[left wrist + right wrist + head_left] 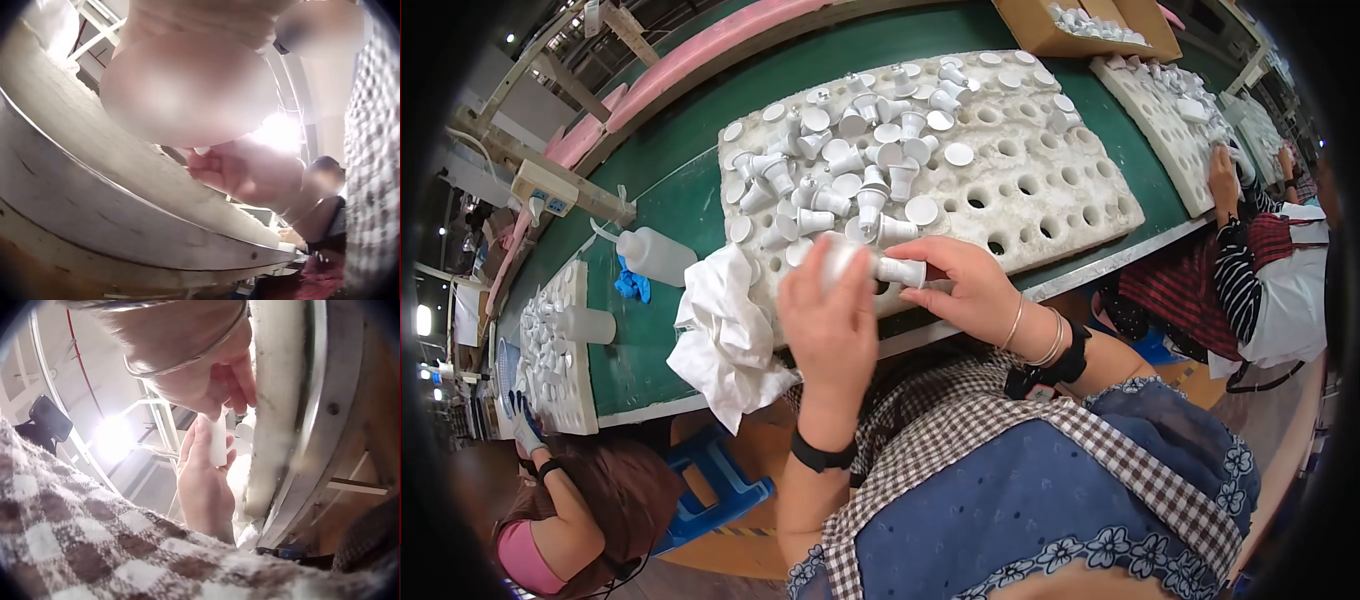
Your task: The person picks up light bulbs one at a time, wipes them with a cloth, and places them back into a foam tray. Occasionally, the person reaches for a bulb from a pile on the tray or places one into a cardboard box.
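In the head view the right hand [972, 290] pinches a small white flanged cup-shaped part [901, 271] between thumb and fingers. Just left of it, the left hand [832, 320] holds a blurred white piece [840, 262] in its fingers, close to the part in the right hand. The right wrist view shows the left hand [205, 481] with fingers and thumb round a white piece [217, 440], directly below the right hand [219, 381]. Many white parts [870, 205] lie heaped on the holed foam board [1060, 200] beyond both hands.
A white cloth [725, 320] hangs over the table edge by the left hand. Left of the board are a white bottle [656, 256] and a blue glove [632, 284]. A cardboard box [1040, 32] stands at the back. Other people work at both sides.
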### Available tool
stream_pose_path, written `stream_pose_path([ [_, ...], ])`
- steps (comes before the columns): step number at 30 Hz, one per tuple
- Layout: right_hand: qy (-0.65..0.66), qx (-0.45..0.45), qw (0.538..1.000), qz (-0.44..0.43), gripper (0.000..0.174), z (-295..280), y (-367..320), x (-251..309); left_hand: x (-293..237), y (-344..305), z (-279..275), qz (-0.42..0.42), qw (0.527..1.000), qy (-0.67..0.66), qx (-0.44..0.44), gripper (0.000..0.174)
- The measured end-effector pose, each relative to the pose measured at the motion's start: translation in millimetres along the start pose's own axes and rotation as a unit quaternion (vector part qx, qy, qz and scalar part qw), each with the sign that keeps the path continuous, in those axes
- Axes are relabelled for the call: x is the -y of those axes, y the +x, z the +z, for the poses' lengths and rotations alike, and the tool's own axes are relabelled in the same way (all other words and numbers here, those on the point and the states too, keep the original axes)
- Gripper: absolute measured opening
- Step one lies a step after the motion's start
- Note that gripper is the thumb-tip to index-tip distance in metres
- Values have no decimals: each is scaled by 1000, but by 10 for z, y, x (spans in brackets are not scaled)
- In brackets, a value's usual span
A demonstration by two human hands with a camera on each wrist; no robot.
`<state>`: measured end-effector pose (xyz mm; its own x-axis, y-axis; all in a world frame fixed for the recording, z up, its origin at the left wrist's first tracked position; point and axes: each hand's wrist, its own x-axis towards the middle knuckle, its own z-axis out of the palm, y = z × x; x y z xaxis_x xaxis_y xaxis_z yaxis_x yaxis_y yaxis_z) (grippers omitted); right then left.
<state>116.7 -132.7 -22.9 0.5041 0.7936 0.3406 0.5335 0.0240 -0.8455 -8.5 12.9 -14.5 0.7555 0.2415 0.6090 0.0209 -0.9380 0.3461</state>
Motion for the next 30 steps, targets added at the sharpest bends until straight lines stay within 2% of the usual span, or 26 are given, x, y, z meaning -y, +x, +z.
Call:
stream_pose_path([
  [2, 40, 11, 999, 27, 40, -47, 3, 23, 157, -18, 18, -95, 994, -28, -44, 31],
  [3, 213, 44, 965, 146, 40, -99, 18, 110, 152, -12, -26, -121, 988, -72, -57, 30],
  [4, 377, 75, 886, 259, 40, -126, 13, 158, 118, -16, -40, -120, 988, -74, -55, 30],
  [5, 474, 83, 832, 278, 46, -103, -4, 90, 74, -17, -38, -109, 986, -97, -78, 31],
  [6, 473, 81, 832, 278, 46, -96, 1, 64, 22, -14, -35, -97, 983, -120, -102, 32],
  [7, 547, 96, 785, 274, 47, -87, 15, 48, -61, -11, -36, -57, 991, -87, -87, 33],
  [8, 618, 111, 731, 267, 48, -73, 29, 45, -127, -15, -2, -57, 991, -88, -87, 33],
  [9, 595, 98, 736, 309, 47, -64, 33, 116, -188, -20, 34, 5, 996, -70, -62, 33],
  [10, 594, 98, 736, 309, 47, -62, 34, 107, -215, -20, 55, 66, 996, -52, -37, 33],
  [12, 632, 97, 684, 352, 49, -63, 21, 88, -83, -16, 88, 57, 997, -31, -32, 31],
  [14, 624, 92, 690, 354, 49, -89, 22, 104, 73, -10, 119, -42, 997, -2, -66, 31],
  [16, 623, 101, 698, 338, 47, -115, 9, 135, 57, -1, 78, -71, 993, -35, -91, 32],
  [18, 631, 105, 687, 344, 44, -115, 11, 141, -56, 10, 23, 3, 994, -31, -103, 32],
  [19, 638, 113, 677, 348, 41, -113, 27, 142, -140, 15, 34, 71, 994, -9, -79, 32],
  [20, 638, 116, 677, 348, 41, -110, 30, 139, -239, 8, 48, 102, 994, -20, -46, 30],
  [23, 632, 99, 682, 355, 40, -108, -1, 102, -48, 8, 77, 80, 995, -26, -46, 31],
  [25, 643, 115, 670, 353, 39, -145, 1, 120, 82, 37, 65, -51, 995, -52, -69, 33],
  [26, 654, 134, 655, 354, 39, -157, -2, 126, 74, 31, 67, -50, 995, -53, -69, 33],
  [27, 671, 149, 633, 357, 39, -139, -16, 79, 16, 47, 28, -81, 982, -164, -53, 34],
  [28, 671, 149, 632, 359, 39, -117, -31, 58, -28, 49, 7, -111, 955, -271, -37, 34],
  [29, 673, 167, 621, 366, 40, -93, -35, 46, -48, 63, 21, -110, 936, -333, -11, 36],
  [30, 675, 186, 610, 372, 40, -66, -30, 22, -60, 65, 27, -109, 937, -331, -12, 36],
])
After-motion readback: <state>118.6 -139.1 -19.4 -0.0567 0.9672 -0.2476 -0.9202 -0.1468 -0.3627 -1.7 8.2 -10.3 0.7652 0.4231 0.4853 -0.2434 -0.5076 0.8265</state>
